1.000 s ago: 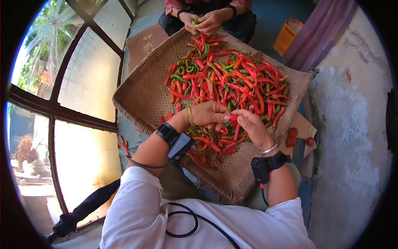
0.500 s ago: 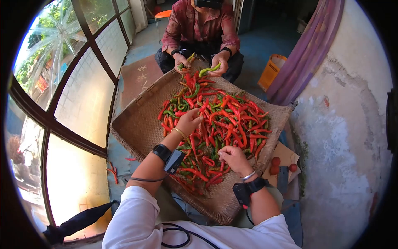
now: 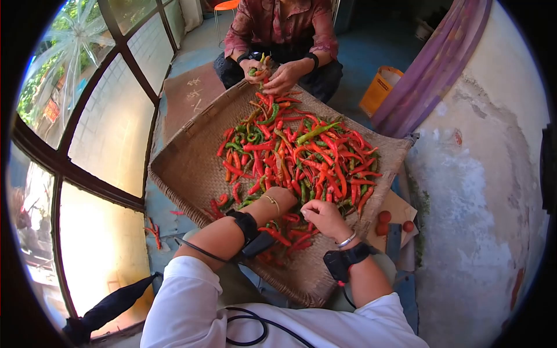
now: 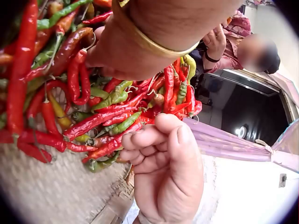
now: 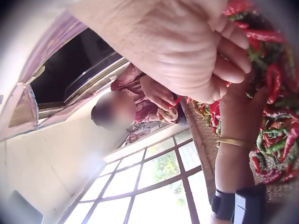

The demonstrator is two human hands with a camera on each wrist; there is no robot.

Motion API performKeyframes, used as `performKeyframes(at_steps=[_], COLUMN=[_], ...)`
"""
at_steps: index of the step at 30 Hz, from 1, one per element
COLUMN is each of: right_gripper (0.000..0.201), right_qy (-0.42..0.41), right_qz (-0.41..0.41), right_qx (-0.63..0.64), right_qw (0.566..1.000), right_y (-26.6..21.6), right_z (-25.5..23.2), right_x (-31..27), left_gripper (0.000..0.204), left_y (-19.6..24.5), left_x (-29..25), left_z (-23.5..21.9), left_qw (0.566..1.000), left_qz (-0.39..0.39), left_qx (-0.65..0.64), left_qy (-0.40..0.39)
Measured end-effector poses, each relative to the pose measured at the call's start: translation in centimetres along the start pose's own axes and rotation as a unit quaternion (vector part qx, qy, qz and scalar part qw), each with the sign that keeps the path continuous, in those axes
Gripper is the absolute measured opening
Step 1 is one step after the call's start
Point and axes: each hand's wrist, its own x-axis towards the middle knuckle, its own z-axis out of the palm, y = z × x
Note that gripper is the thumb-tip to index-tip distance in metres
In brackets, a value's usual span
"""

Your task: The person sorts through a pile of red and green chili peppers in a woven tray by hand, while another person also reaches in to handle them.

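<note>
A heap of mostly red and some green chili peppers (image 3: 313, 168) lies in a square woven tray (image 3: 188, 145). My left hand (image 3: 282, 199) reaches palm down into the near part of the heap. Its fingers (image 4: 96, 44) are among the chilies beside a bent red one; whether they grip one I cannot tell. Just right of it hovers my right hand (image 3: 326, 218), its fingers loosely curled and the thumb along the forefinger, with no chili visible in it. A long green chili (image 3: 317, 133) lies on top of the heap.
Across the tray a person in a patterned red shirt (image 3: 278, 26) handles chilies with both hands. A framed window (image 3: 110, 104) runs along the left, a purple curtain (image 3: 426, 75) and wall stand right. Round red items (image 3: 383, 217) lie on cardboard, and a dark folded umbrella (image 3: 116, 304) leans at lower left.
My hands, together at a red chili a second ago, have parted. My left hand went forward over the heap, then came back nearer me. The other person's green chili now lies on the heap.
</note>
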Motion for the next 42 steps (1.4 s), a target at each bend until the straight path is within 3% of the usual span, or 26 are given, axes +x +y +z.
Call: performKeyframes(at_steps=[8,10,17,19,20,22,23,25,26,28,29,31,32,35,38,39,41,42], right_gripper=[0.016,0.016,0.021,0.021,0.022,0.022,0.021,0.019,0.018,0.017,0.018,0.017,0.017,0.020,0.024,0.027,0.030,0.030], right_qy=[0.058,0.086,0.102,0.102,0.103,0.086,0.069,0.075,0.083,0.103,0.124,0.125,0.121,0.126,0.144,0.151,0.160,0.164], right_qz=[-0.016,-0.019,-0.011,-0.039,-0.066,-0.051,-0.036,-0.031,-0.023,-0.001,0.021,0.024,0.024,0.026,0.069,0.074,0.075,0.069], right_qx=[-0.010,-0.010,-0.054,-0.041,-0.030,-0.028,-0.026,0.004,0.034,0.100,0.163,0.195,0.207,0.217,0.217,0.276,0.334,0.328], right_qw=[0.998,0.996,0.993,0.993,0.992,0.995,0.997,0.997,0.996,0.990,0.979,0.972,0.970,0.968,0.963,0.946,0.926,0.928], right_y=[0.4,0.9,-1.1,0.0,0.4,-0.7,-1.0,-0.6,-0.4,-0.5,-0.6,-1.0,-1.1,-1.2,-1.4,-1.4,-1.5,-1.7], right_z=[-0.1,0.1,0.9,1.7,2.0,1.8,1.7,1.5,1.5,1.4,1.2,0.9,0.9,0.7,0.2,-0.1,-0.4,-0.5], right_x=[0.3,0.4,-0.1,0.3,0.4,0.2,0.1,0.3,0.4,0.6,0.6,0.4,0.3,0.1,0.0,0.0,0.0,-0.1], left_gripper=[0.014,0.015,0.013,0.015,0.015,0.023,0.023,0.030,0.030,0.037,0.037,0.034,0.029,0.023,0.024,0.024,0.021,0.021], left_y=[0.2,-0.1,0.5,1.3,1.6,2.3,2.4,2.6,2.4,1.9,1.8,2.2,2.2,2.0,1.1,0.9,0.4,0.0], left_x=[-1.6,-2.1,-3.4,-3.6,-3.8,-4.0,-3.9,-4.0,-3.8,-3.4,-3.2,-3.4,-3.5,-3.6,-3.9,-4.0,-4.2,-4.4], left_z=[-3.9,-3.7,-5.2,-5.4,-5.6,-5.9,-5.9,-6.0,-5.6,-4.8,-4.5,-5.1,-5.6,-6.0,-5.6,-5.7,-6.2,-6.9], left_qw=[0.998,0.990,0.951,0.897,0.898,0.832,0.833,0.804,0.804,0.887,0.886,0.869,0.901,0.911,0.908,0.908,0.835,0.839], left_qz=[0.013,0.028,0.031,0.075,0.074,0.077,0.077,0.020,0.019,0.024,0.028,-0.010,-0.022,-0.038,-0.003,-0.001,-0.055,-0.082], left_qx=[-0.052,-0.110,-0.241,-0.381,-0.380,-0.517,-0.517,-0.550,-0.550,-0.360,-0.360,-0.480,-0.425,-0.409,-0.416,-0.416,-0.547,-0.536], left_qy=[0.010,0.088,0.191,0.210,0.210,0.183,0.183,0.225,0.226,0.290,0.291,0.116,0.084,0.022,0.044,0.045,0.022,0.047])
